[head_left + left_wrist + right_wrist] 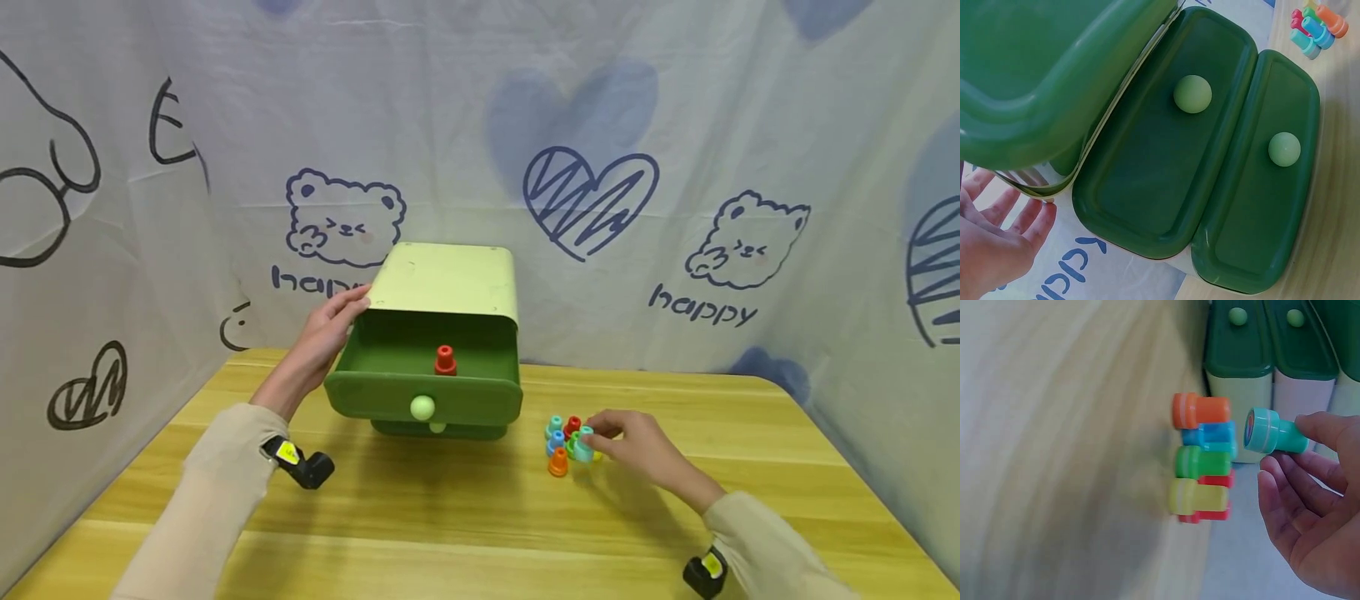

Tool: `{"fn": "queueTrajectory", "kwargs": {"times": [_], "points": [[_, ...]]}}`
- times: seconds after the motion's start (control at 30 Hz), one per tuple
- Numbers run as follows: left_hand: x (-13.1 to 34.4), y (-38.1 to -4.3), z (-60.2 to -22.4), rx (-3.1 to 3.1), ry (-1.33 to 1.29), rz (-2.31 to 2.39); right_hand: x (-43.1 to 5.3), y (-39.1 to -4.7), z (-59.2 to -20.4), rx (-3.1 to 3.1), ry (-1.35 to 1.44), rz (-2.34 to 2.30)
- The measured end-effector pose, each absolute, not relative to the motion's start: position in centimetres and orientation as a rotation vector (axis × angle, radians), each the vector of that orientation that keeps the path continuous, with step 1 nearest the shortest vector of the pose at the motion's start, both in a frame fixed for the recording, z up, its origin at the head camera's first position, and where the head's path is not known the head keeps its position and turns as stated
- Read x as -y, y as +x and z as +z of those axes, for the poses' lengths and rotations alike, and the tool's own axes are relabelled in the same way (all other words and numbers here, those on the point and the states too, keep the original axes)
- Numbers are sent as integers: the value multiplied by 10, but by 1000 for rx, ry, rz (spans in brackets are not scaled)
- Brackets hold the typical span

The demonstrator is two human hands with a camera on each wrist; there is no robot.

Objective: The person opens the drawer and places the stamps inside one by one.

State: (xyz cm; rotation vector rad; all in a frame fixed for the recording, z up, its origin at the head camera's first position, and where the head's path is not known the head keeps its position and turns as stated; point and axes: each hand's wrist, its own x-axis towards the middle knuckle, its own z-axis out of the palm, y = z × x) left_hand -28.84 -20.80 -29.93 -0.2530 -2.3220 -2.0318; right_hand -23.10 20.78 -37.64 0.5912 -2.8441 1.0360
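Observation:
My right hand (641,446) pinches a teal toy stamp (1272,431) by its narrow end, lifted above the table; its wide round base faces the tabletop. Close by stand the other small stamps, among them an orange one (558,462), a blue one (555,442), a green one (1200,462) and a yellow one (1197,496). My left hand (330,325) touches the left side of a small drawer cabinet (450,279), fingers extended along its edge. The cabinet's green top drawer (465,400) is pulled out, with a red stamp (445,360) standing inside.
Two lower drawers (1160,144) with round pale knobs are closed beneath the pulled-out one. The cabinet stands on a wooden table (420,533), left of the stamps. Behind and beside it hangs a white cloth (450,150) printed with hearts and bears.

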Motion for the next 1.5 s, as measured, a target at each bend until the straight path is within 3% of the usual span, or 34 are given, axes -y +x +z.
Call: {"fn": "queueTrajectory", "kwargs": {"times": [0.83, 1.5], "points": [[211, -288, -300, 2313, -260, -2040, -195, -250, -304, 2863, 694, 941], [210, -288, -302, 2322, -275, -2017, -177, -260, -268, 2911, 744, 962]]}}
